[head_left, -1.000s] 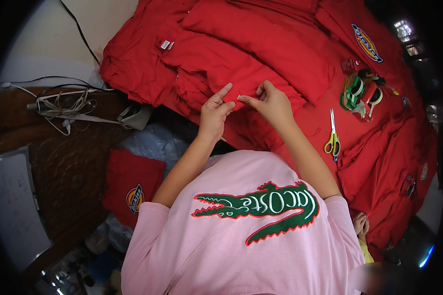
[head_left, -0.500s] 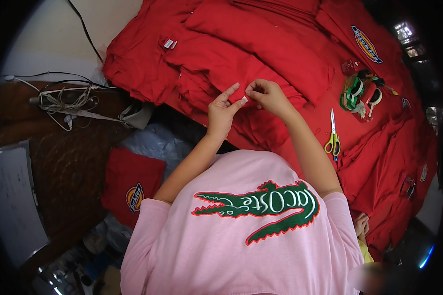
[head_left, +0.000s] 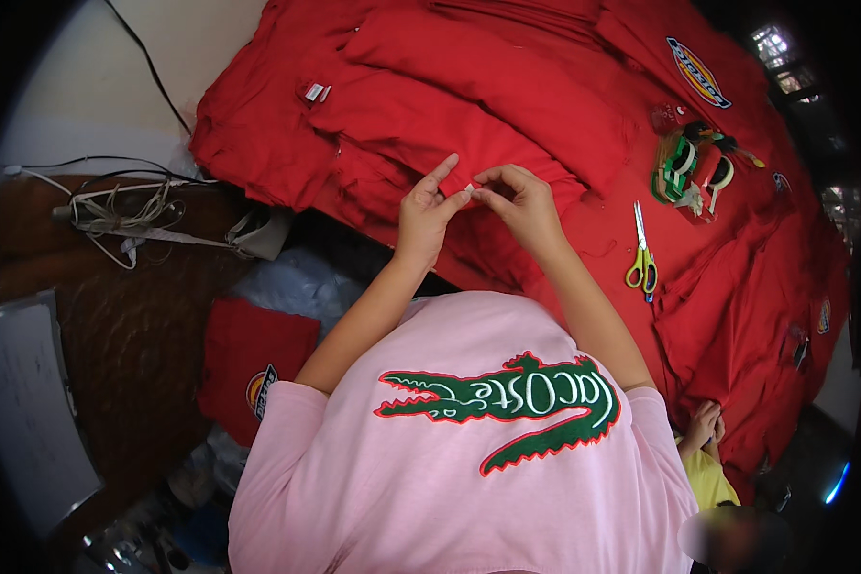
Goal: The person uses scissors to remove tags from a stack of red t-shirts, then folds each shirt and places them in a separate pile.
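Note:
My left hand [head_left: 423, 218] is raised over the red cloth, its index finger stretched out and its thumb apart from it. Against the tip of that thumb is a small white piece [head_left: 469, 189], like a tag or sticker; it is too small to name surely. My right hand [head_left: 523, 206] meets it from the other side, thumb and index finger pinched at the white piece. Beneath both hands lies a heap of red garments [head_left: 440, 105]. A red garment with white labels [head_left: 316, 93] lies beyond my left hand.
Yellow-handled scissors [head_left: 643, 253] lie right of my right arm. Farther right is a clear box of tape and tools [head_left: 691, 177]. Another person's hands [head_left: 705, 426] are at the lower right table edge. Tangled cables [head_left: 129, 206] and a folded red garment [head_left: 249, 349] are at left.
My hands have come closer together, and the right fingertips now meet the white piece at my left thumb. More of the other person's hands and yellow sleeve shows.

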Tool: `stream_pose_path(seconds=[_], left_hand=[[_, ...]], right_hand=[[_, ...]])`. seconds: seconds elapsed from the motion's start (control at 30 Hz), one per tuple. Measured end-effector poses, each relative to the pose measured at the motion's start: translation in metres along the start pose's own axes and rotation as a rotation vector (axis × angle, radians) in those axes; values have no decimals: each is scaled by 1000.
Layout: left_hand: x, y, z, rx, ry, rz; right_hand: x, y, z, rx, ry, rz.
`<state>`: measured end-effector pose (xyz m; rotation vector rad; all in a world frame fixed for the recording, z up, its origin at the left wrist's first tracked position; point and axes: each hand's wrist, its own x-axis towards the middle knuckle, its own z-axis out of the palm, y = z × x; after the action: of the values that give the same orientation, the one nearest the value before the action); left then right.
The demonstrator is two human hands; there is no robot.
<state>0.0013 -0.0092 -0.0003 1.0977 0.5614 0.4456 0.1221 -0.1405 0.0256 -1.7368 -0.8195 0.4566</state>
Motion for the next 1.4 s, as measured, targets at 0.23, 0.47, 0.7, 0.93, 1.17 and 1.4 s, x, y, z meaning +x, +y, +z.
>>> stream_pose_path(seconds=[0.23, 0.47, 0.7, 0.93, 1.17, 1.4], left_hand=[[-6, -19, -12, 27, 20, -5], [0, -26, -18, -123, 75, -114], [10, -4, 5, -161, -156, -137], [49, 7, -11, -86, -162, -6], [164, 36, -144, -653, 257, 387], [165, 80, -225, -529, 271, 213]], right_hand=[[-42, 15, -81, 513, -463, 416], [-98, 19, -104, -358, -574, 763], [-15, -10, 42, -511, 283, -227], [4, -22, 33, -319, 175, -298], [-32, -33, 21, -505, 75, -145], [-40, -21, 54, -468, -10, 16]])
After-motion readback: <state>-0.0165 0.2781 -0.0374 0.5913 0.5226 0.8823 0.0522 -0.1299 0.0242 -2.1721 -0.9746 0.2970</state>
